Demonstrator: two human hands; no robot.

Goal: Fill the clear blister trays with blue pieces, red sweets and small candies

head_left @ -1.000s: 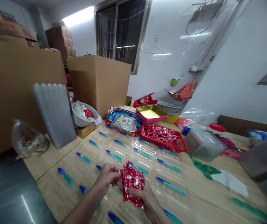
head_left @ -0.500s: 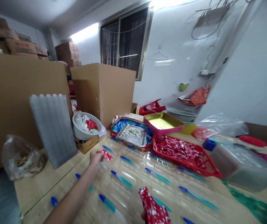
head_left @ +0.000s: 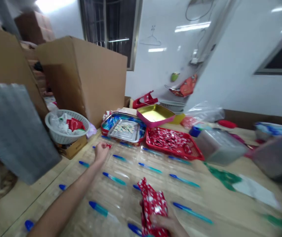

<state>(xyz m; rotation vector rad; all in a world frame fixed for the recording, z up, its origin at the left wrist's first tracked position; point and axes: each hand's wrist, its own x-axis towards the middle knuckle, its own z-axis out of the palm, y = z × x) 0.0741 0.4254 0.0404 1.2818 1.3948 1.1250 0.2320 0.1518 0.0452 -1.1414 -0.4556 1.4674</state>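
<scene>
My left hand (head_left: pixel 101 151) reaches out over the far left of the table, fingers pinched on a small red packet (head_left: pixel 108 145) with white spots, mostly hidden by the hand. Near the front, my right hand (head_left: pixel 164 222) is wrapped round a bunch of red patterned packets (head_left: pixel 153 200). Beneath and around both hands lie clear plastic trays with slim blue-and-teal pen-like items, one of them a pen-like item (head_left: pixel 192 213) right of my right hand. Beyond sits a red basket (head_left: pixel 197 153) heaped with similar red packets.
Behind my left hand, a metal tray (head_left: pixel 111 134) of small pale pieces rests on a tin of blue packets. A gold-lined tin (head_left: pixel 155 113), a white basket (head_left: pixel 66 138) and a large carton (head_left: pixel 101 75) stand farther back. To the right is a translucent plastic bin (head_left: pixel 219 144).
The view has swung to the right. My right hand with its bunch of packets has come further into sight. My left hand stays over the far trays, its packet now less visible.
</scene>
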